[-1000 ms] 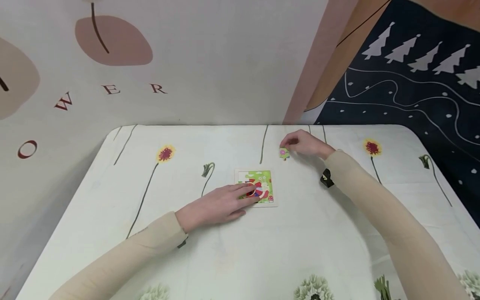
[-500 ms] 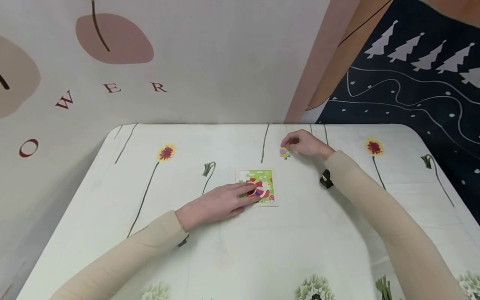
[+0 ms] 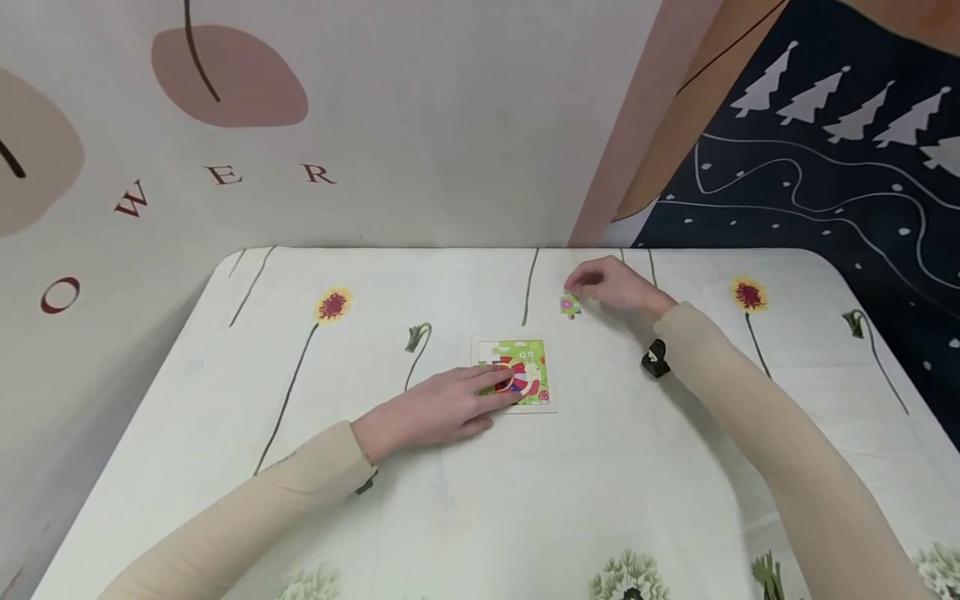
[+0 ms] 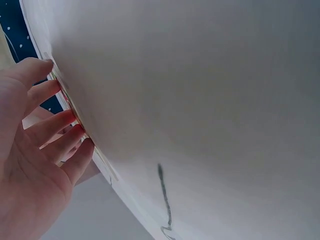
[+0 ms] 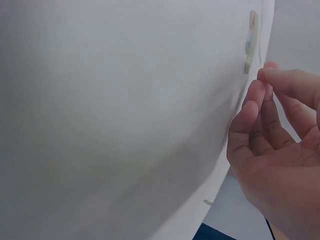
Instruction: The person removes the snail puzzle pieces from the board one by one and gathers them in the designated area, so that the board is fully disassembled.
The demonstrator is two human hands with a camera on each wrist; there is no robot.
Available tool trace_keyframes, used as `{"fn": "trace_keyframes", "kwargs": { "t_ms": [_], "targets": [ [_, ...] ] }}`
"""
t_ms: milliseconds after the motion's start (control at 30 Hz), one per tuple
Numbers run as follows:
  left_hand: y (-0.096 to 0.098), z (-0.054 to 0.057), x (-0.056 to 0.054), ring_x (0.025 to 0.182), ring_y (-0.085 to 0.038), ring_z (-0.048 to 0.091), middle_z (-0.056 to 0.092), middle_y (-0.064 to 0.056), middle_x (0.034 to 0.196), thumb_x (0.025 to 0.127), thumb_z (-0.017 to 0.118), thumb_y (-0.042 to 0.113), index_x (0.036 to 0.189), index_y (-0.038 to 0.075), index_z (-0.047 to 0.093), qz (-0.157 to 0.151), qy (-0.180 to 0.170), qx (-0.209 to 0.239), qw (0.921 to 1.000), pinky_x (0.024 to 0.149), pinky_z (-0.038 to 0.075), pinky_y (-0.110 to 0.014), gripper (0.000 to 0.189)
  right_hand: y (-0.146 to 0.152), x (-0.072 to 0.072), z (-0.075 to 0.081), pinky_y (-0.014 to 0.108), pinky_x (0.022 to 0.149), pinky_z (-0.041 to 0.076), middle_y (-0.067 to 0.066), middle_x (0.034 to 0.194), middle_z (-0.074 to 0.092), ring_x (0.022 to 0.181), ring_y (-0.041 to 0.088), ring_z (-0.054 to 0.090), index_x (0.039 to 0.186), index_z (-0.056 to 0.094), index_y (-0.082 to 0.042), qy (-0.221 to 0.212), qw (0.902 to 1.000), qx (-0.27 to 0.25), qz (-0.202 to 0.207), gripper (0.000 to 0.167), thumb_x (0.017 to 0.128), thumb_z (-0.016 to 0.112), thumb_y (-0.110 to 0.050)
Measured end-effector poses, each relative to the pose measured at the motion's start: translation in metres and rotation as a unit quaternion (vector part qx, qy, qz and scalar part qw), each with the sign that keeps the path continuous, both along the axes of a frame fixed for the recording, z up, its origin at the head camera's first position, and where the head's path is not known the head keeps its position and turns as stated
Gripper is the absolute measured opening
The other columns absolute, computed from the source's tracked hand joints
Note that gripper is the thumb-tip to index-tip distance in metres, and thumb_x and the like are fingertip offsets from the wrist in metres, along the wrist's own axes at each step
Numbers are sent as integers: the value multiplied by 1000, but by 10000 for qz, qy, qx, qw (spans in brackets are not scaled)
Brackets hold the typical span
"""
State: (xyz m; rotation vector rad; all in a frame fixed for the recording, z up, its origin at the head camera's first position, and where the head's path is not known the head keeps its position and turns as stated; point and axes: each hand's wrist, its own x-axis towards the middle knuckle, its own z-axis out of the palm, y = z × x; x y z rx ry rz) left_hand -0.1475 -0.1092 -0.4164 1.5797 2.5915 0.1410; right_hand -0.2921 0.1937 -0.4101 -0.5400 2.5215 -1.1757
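Note:
My left hand [image 3: 442,408] lies over a small picture puzzle [image 3: 534,360] in a pale square frame, its fingers extended and resting on the picture. Green, red and white show around the fingers, and a pale blank patch fills the picture's upper left corner. The lower left part is hidden under the hand. Farther back and to the right, a green puzzle piece [image 3: 570,305] with a pink flower print lies on the white cloth. My right hand [image 3: 613,285] hovers with loosely bent fingers at its far edge. In the right wrist view, the piece [image 5: 252,42] lies apart from the fingertips.
The table is covered by a white cloth [image 3: 480,517] printed with flowers and stems. A pale printed wall hanging [image 3: 450,125] rises behind it, with a dark one [image 3: 810,192] at the right. Dark straps show under both cuffs.
My right hand has shifted slightly to the right, its fingertips drawing back from the green piece. The piece and my left hand stay in place.

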Motion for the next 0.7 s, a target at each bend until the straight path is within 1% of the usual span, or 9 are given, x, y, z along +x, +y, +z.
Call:
{"fn": "trace_keyframes", "kwargs": {
  "t_ms": [200,333,467,700],
  "targets": [
    [0,0,1,136,-29,37,39,-12,150,97,58,33,143,14,50,49,-136,-22,9999,108,32,-40,49,-1,3,8,30,82,42,15,108,64,97,25,52,111,67,2,-33,9996,-222,-157,20,95,58,-3],
    [-1,-1,0,136,-30,36,40,-13,148,98,55,36,142,14,50,158,-48,-16,9999,108,32,-40,49,-3,5,10,29,81,42,15,109,64,96,25,53,111,68,2,25,9994,-305,-154,19,95,59,-3],
    [-3,-2,-3,135,-31,38,42,-15,147,98,55,37,141,12,52,304,50,30,9995,108,33,-40,49,-5,10,10,26,77,43,17,107,66,93,24,55,109,68,4,74,9992,-392,-16,18,94,59,-2],
    [-3,-4,-5,135,-30,38,40,-15,148,99,54,38,141,11,51,281,20,-13,9996,108,33,-40,50,-8,18,10,26,74,43,18,103,67,92,29,59,110,67,4,-64,9986,-409,333,19,95,60,-4]
  ]
}}
